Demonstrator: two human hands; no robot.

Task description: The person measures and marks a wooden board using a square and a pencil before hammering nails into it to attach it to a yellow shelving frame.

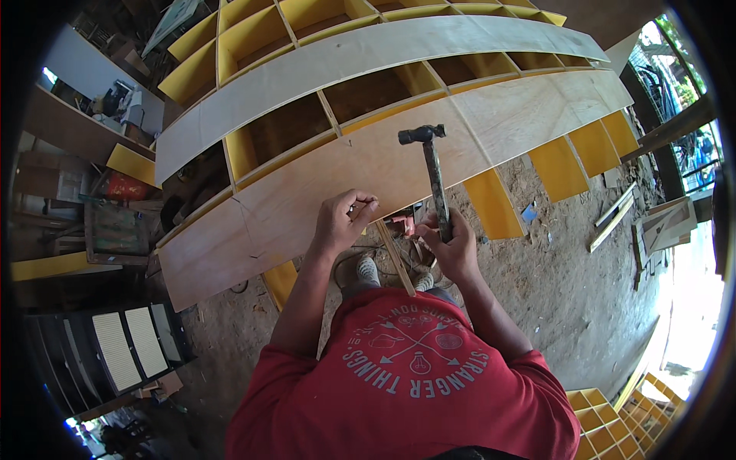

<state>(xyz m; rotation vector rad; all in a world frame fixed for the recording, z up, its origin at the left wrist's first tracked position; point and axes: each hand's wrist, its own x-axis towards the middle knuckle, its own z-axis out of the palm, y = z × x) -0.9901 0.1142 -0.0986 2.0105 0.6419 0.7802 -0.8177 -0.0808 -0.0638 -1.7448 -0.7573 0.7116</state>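
Observation:
My right hand (458,247) is closed around the lower handle of a hammer (436,172). The hammer stands nearly upright in the picture, its dark metal head over the pale plywood panel (383,172). At the panel's near edge my left hand (346,218) is closed, thumb and fingers drawn together. Something small and light shows between those fingers, too small to name. The panel lies on a yellow wooden frame (337,146) divided into compartments. A second plywood strip (368,57) lies across the frame farther back.
Yellow dividers (492,203) jut out from under the panel's near side. A narrow wooden strip (395,257) stands between my arms, by a red tool (402,224) near my feet. Wood offcuts (613,218) lie right; yellow grids (613,422) sit lower right; dark louvred pieces (115,349) stand left.

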